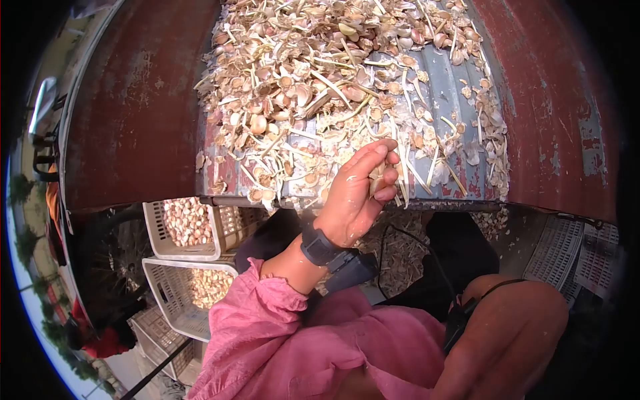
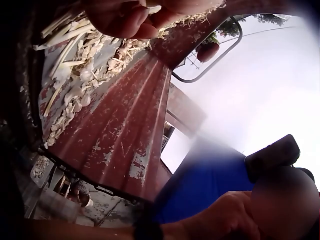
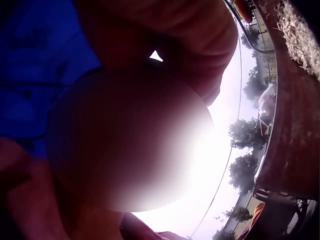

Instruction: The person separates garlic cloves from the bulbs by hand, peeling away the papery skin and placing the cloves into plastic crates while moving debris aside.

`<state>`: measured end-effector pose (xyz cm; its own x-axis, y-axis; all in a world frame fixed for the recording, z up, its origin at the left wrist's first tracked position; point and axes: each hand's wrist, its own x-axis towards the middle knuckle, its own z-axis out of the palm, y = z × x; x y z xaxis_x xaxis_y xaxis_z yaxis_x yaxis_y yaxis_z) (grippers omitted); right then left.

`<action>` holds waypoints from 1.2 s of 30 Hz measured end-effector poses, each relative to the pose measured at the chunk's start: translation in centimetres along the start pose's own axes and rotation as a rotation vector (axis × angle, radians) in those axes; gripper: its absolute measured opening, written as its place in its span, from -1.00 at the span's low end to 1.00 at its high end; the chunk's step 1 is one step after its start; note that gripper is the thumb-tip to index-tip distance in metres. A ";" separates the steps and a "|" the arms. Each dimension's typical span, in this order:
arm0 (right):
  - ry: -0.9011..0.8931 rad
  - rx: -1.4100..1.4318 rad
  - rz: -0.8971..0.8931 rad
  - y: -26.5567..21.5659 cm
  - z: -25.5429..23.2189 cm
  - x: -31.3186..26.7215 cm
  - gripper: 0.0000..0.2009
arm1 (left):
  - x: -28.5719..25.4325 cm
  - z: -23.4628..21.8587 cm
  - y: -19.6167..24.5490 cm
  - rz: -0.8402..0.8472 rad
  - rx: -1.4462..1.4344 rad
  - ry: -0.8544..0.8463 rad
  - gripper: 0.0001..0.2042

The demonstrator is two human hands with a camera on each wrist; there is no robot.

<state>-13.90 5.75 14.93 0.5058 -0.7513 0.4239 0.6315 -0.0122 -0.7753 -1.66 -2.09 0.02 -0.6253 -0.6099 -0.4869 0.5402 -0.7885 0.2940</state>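
My left hand (image 1: 353, 190) is held palm-up over the near edge of a metal tray, fingers curled around a pale garlic clove (image 2: 154, 9) that shows only in part between them. Under and beyond it spreads a heap of garlic cloves, dry skins and stalks (image 1: 300, 87). My right forearm (image 1: 513, 333) is bent upward, and its hand lies outside the head view. In the left wrist view, the right hand (image 2: 227, 214) is raised beside the blurred head. The right wrist view has it dark and close up; I cannot tell whether it holds anything.
Red, paint-flaked metal panels (image 1: 147, 100) flank the tray. At lower left stand a crate of unpeeled cloves (image 1: 217, 230) and a crate of pale cloves (image 1: 167, 283). More plastic crates (image 1: 560, 257) are at right. Stalk litter (image 1: 407, 257) covers the ground below.
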 end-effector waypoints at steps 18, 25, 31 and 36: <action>0.378 -0.927 0.265 1.2 -1.7 -0.2 -0.75 | -1.2 1.6 -0.6 -0.217 -0.086 -0.028 -0.57; 0.787 -1.551 0.349 5.2 -15.7 -2.7 -0.87 | 0.3 -2.6 0.5 -0.044 -0.305 -0.241 -0.82; 0.554 -1.731 0.673 7.3 -17.3 -2.6 -0.93 | -0.7 0.2 1.0 0.065 -0.148 0.095 -0.77; 0.826 -1.530 0.501 5.9 -15.4 -3.0 -0.93 | -1.0 0.1 1.0 0.056 -0.186 0.095 -0.72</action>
<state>-20.70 -2.20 1.85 -0.2344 -0.9677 0.0926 -0.7549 0.1212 -0.6446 -0.60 -2.25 0.87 -0.5404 -0.6353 -0.5517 0.6728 -0.7200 0.1701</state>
